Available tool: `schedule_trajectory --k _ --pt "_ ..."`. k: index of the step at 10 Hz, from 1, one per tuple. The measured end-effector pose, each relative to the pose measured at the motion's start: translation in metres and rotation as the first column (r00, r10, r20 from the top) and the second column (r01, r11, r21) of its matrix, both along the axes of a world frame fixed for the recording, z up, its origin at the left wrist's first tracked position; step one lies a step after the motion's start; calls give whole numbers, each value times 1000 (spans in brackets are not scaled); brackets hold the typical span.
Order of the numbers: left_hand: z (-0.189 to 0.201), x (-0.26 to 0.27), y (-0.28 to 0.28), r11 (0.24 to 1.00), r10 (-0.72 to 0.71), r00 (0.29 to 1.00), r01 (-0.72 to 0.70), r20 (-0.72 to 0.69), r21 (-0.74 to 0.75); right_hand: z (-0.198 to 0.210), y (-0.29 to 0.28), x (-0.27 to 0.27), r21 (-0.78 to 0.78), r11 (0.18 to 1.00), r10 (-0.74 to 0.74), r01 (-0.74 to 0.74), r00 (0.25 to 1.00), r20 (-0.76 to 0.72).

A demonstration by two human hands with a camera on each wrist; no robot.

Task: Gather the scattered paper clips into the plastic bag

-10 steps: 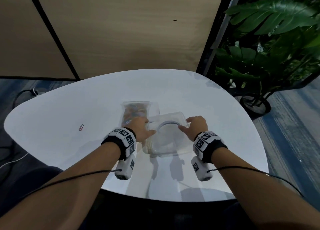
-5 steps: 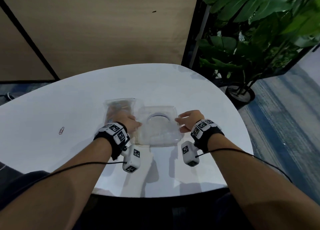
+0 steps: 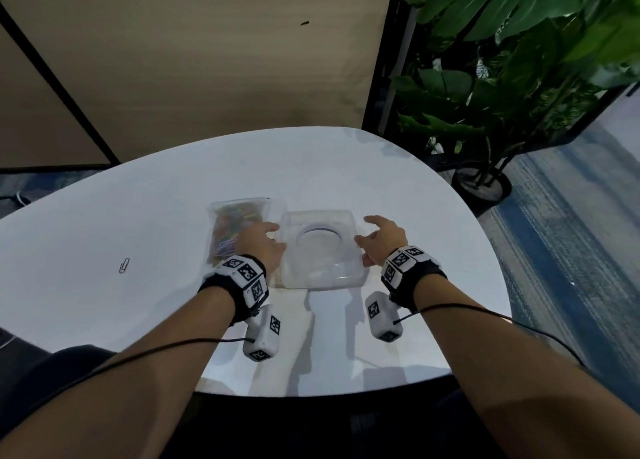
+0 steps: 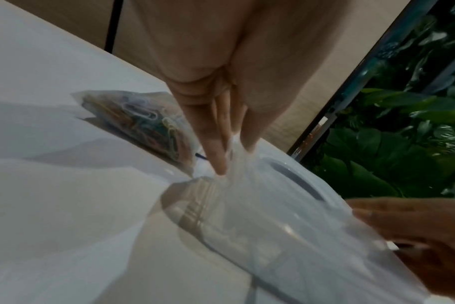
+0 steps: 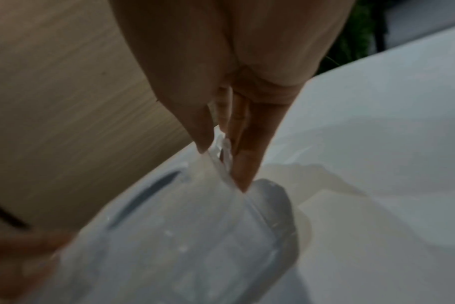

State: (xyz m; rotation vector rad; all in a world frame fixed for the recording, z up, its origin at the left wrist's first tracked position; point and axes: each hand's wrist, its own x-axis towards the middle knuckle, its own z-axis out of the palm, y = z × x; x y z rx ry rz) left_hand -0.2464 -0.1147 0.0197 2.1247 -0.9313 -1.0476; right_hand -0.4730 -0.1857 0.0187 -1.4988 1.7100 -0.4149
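Two hands flank a clear plastic container (image 3: 320,249) on the white counter (image 3: 104,237), the left hand (image 3: 261,247) at its left edge and the right hand (image 3: 382,240) at its right. From the head view the fingers of both look loosely spread and fairly straight; that view does not settle whether they have hold of the container. The left wrist view shows more: the left fingers (image 4: 218,144) are nearly straight and their tips touch the container's rim (image 4: 221,179), with no curl round it. The right wrist view shows the thumb on one side of the container's thin edge (image 5: 221,164) and the fingertips (image 5: 243,164) on the other, a light pinch on the rim. The plastic bag (image 3: 239,228), full of coloured paper clips, lies flat on the counter just to the left of the container, partly under the left hand; the left wrist view shows the clips (image 4: 143,123) packed inside it. Only the head view shows a single paper clip (image 3: 124,265) lying loose on the counter, well apart to the left. A potted plant (image 3: 502,95) stands beyond the counter's far right edge.
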Motion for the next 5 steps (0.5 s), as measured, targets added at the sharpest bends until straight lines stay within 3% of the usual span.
schedule_trajectory --k 1,2,3,5 --pt "10 -1 3 997 63 998 -63 -5 38 -2 -3 1 101 992 -78 77 997 8" --pt "24 -3 0 997 6 998 -10 66 71 -3 -5 2 87 992 -92 92 996 1" --pt "41 -10 -4 987 -124 950 90 285 131 -4 -8 3 58 994 -88 89 996 -26" --pt "37 13 -23 935 -310 937 269 162 230 21 -26 20 14 988 149 -154 922 -358"
